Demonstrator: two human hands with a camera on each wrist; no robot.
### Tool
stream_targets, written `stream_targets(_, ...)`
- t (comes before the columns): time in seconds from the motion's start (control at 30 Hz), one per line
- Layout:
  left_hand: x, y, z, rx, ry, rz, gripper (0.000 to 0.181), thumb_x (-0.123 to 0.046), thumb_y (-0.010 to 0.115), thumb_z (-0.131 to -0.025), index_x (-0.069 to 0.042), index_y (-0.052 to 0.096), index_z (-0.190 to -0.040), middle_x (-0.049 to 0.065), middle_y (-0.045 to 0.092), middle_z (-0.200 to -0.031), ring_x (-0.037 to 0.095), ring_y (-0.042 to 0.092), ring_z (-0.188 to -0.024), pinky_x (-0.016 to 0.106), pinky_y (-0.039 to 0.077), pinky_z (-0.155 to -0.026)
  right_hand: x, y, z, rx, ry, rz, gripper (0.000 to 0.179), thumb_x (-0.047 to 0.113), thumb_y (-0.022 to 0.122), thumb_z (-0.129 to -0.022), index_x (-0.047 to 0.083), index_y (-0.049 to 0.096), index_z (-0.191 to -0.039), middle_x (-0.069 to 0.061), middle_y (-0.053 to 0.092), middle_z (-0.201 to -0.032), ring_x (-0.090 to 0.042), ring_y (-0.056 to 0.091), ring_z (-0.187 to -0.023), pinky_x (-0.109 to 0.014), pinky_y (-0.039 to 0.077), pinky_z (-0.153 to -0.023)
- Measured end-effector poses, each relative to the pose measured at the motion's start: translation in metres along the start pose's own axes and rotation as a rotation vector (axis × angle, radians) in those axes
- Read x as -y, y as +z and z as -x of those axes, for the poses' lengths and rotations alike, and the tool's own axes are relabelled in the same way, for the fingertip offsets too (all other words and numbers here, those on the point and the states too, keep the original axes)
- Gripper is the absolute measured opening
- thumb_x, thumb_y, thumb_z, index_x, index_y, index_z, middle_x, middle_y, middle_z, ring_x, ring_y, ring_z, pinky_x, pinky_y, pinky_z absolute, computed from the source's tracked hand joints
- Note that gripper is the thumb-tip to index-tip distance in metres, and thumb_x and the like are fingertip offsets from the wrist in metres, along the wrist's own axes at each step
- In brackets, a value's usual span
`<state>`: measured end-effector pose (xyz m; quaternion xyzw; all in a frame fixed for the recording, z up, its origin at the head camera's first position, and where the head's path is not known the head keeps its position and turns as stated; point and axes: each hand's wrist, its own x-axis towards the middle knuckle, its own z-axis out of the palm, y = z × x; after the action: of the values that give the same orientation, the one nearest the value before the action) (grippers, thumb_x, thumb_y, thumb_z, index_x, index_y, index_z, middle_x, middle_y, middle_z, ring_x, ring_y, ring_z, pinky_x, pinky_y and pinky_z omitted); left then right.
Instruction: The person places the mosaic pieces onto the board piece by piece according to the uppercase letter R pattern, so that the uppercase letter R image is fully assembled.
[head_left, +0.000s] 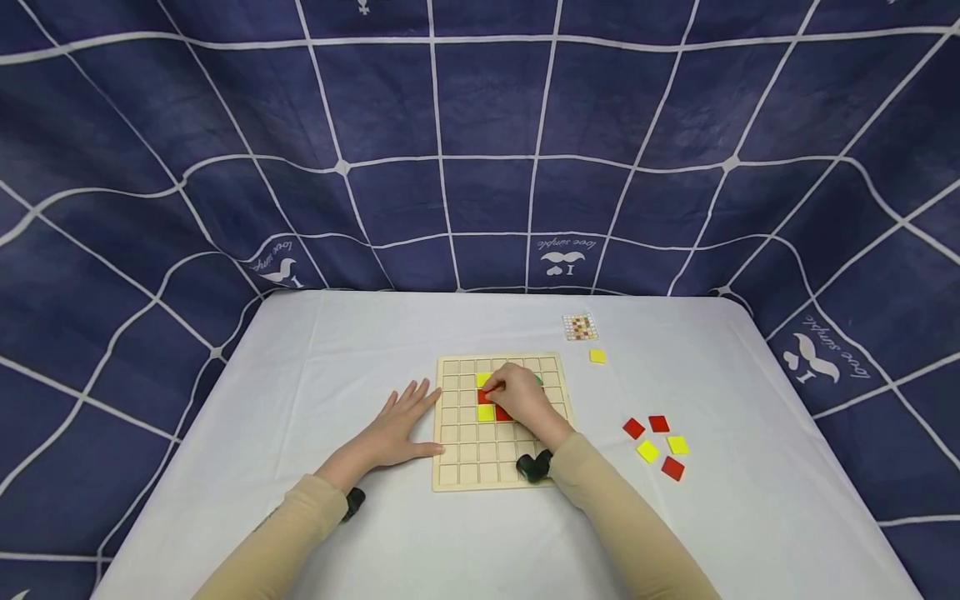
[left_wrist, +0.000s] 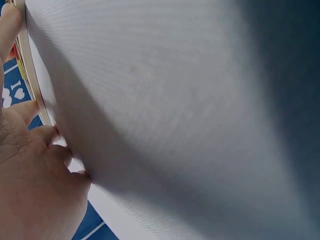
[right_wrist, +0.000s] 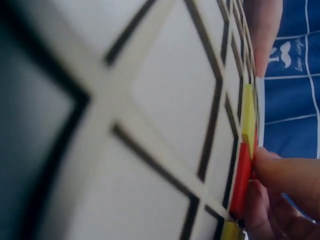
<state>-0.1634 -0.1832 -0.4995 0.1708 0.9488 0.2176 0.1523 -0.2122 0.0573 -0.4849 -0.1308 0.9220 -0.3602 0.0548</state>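
Note:
A pale wooden grid board (head_left: 468, 452) lies on the white table. My left hand (head_left: 393, 429) rests beside it with fingers spread, thumb and fingertips at the board's left edge (left_wrist: 31, 70). Over the upper middle of the grid, my right hand (head_left: 522, 398) pinches a red square tile (head_left: 483, 397) with thumb and fingertips, right at a cell. Yellow tiles (head_left: 486, 413) sit in cells above and below it, and another red tile (head_left: 502, 414) lies under the hand. A green tile (head_left: 538, 379) shows partly behind the hand. The right wrist view shows the fingertips close behind a red tile (right_wrist: 241, 180).
To the right of the board lie several loose tiles, among them a red one (head_left: 672, 468) and a yellow one (head_left: 648, 452). A single yellow tile (head_left: 597, 356) lies farther back, near a small patterned card (head_left: 581, 326). A blue checked curtain (head_left: 487, 200) surrounds the table.

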Motion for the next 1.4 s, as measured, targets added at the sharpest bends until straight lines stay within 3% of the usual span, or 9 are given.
stream_targets(0.2,0.0,0.0,0.0,-0.004,-0.001,0.009,0.1,-0.058,0.073,-0.08,-0.015,0.026,-0.157,0.013,0.012,-0.166,0.034,0.004,-0.154,0.056,0.004,-0.124,-0.003,-0.012,0.005,0.022,0.041,-0.084,0.008,0.008,0.076,-0.085,0.01,0.076,-0.093,-0.002,0.065,-0.092,-0.01,0.061,-0.076,-0.021,0.052,-0.068)
stream_targets(0.4,-0.001,0.001,0.0,-0.004,-0.001,-0.004,0.101,-0.059,0.073,-0.079,-0.015,0.026,-0.157,0.013,0.013,-0.166,0.033,0.004,-0.154,0.056,0.004,-0.124,-0.019,-0.045,0.02,-0.01,0.13,-0.176,0.015,0.013,0.075,-0.087,0.01,0.075,-0.102,-0.002,0.07,-0.093,-0.012,0.063,-0.079,-0.026,0.054,-0.073)
stream_targets(0.67,-0.003,-0.001,-0.001,-0.003,0.003,-0.011,0.1,-0.058,0.073,-0.079,-0.015,0.027,-0.157,0.013,0.014,-0.166,0.034,0.005,-0.154,0.056,0.005,-0.124,-0.067,-0.095,0.051,-0.062,0.212,-0.138,0.023,0.018,0.069,-0.092,0.007,0.071,-0.113,-0.008,0.072,-0.102,-0.017,0.065,-0.085,-0.026,0.054,-0.071)
stream_targets(0.87,-0.002,-0.001,0.0,-0.001,0.004,-0.007,0.1,-0.058,0.073,-0.08,-0.015,0.026,-0.157,0.013,0.013,-0.166,0.034,0.005,-0.154,0.056,0.004,-0.124,-0.102,-0.12,0.079,-0.067,0.285,-0.066,0.028,0.019,0.069,-0.093,0.004,0.068,-0.117,-0.013,0.071,-0.107,-0.019,0.065,-0.087,-0.025,0.053,-0.072)
stream_targets(1.1,-0.001,-0.001,0.0,-0.001,0.0,0.007,0.1,-0.058,0.073,-0.08,-0.015,0.026,-0.157,0.013,0.013,-0.166,0.035,0.005,-0.154,0.056,0.004,-0.124,-0.122,-0.126,0.104,-0.044,0.352,0.003,0.03,0.018,0.074,-0.088,0.003,0.068,-0.114,-0.01,0.072,-0.097,-0.016,0.064,-0.082,-0.026,0.052,-0.071)
stream_targets(1.4,-0.001,-0.001,0.0,0.0,0.006,0.005,0.1,-0.058,0.072,-0.08,-0.014,0.026,-0.157,0.014,0.013,-0.166,0.035,0.005,-0.154,0.057,0.004,-0.124,-0.12,-0.118,0.114,-0.047,0.362,0.117,0.03,0.012,0.078,-0.084,-0.001,0.068,-0.109,-0.011,0.065,-0.094,-0.021,0.059,-0.082,-0.032,0.052,-0.071)
